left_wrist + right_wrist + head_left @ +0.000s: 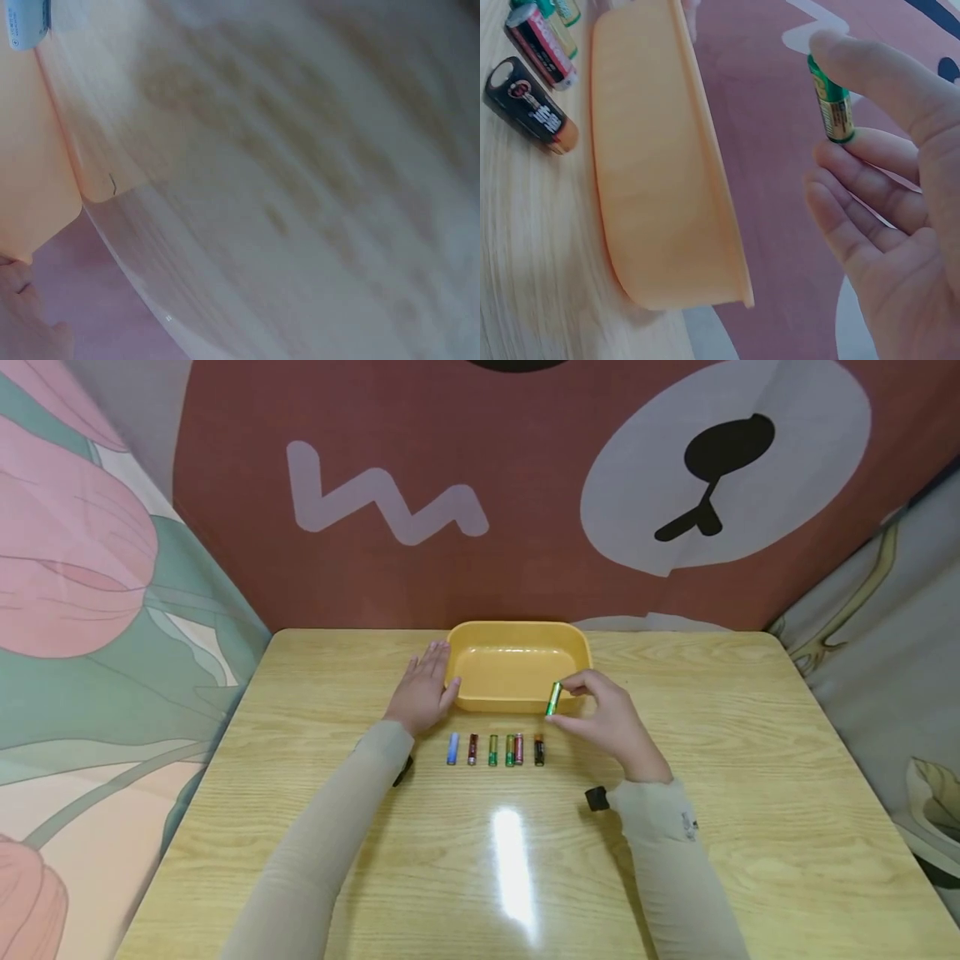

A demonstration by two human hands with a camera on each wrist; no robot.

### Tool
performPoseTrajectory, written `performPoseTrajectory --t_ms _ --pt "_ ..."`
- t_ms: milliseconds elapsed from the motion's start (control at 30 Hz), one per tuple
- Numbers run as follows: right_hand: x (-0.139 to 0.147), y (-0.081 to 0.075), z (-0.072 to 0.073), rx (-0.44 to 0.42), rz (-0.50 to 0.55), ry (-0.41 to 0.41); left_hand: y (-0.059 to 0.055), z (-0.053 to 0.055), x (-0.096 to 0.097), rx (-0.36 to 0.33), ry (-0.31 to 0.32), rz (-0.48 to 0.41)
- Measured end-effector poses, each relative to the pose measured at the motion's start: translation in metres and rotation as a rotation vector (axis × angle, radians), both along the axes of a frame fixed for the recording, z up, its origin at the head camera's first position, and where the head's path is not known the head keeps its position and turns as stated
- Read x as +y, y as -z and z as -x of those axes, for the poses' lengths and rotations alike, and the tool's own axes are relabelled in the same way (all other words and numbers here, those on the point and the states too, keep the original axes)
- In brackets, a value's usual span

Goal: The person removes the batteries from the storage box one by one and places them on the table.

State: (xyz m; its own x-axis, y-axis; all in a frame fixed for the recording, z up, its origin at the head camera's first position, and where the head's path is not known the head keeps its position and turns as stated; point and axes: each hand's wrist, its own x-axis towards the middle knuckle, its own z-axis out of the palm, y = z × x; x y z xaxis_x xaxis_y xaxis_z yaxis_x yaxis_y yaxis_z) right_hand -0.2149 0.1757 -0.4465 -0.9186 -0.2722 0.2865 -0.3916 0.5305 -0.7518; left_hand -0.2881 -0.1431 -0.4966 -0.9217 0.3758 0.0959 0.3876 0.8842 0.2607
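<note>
Between thumb and fingertips my right hand (611,722) pinches a green and gold battery (553,699) by its ends, above the front right corner of a yellow plastic tub (517,704). The right wrist view shows the same battery (832,105) held up beside the tub's outer wall (660,165). My left hand (422,693) lies with straight fingers against the tub's left side. In front of the tub several batteries stretch in a row: a blue one (453,749) at the left, then dark red, green and pink ones, and a black and copper one (539,750) at the right.
The tub stands near the back edge of a wooden table (375,893), close to a brown cloth backdrop (525,577). A floral curtain (90,610) hangs at the left and a grey one (862,635) at the right. Light glares off the tabletop in front of the row.
</note>
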Motion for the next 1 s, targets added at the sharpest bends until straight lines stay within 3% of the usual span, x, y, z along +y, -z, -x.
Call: performPoseTrajectory --t_ms 400,600,1000 --pt "0.011 0.006 -0.006 -0.027 0.025 -0.052 0.000 -0.001 -0.001 0.000 -0.003 -0.002" --pt "0.016 0.008 -0.008 -0.033 -0.030 -0.100 -0.001 -0.002 0.001 -0.001 0.003 -0.004" --pt "0.018 0.008 -0.009 -0.182 -0.104 -0.172 -0.002 -0.002 0.000 -0.007 -0.001 0.007"
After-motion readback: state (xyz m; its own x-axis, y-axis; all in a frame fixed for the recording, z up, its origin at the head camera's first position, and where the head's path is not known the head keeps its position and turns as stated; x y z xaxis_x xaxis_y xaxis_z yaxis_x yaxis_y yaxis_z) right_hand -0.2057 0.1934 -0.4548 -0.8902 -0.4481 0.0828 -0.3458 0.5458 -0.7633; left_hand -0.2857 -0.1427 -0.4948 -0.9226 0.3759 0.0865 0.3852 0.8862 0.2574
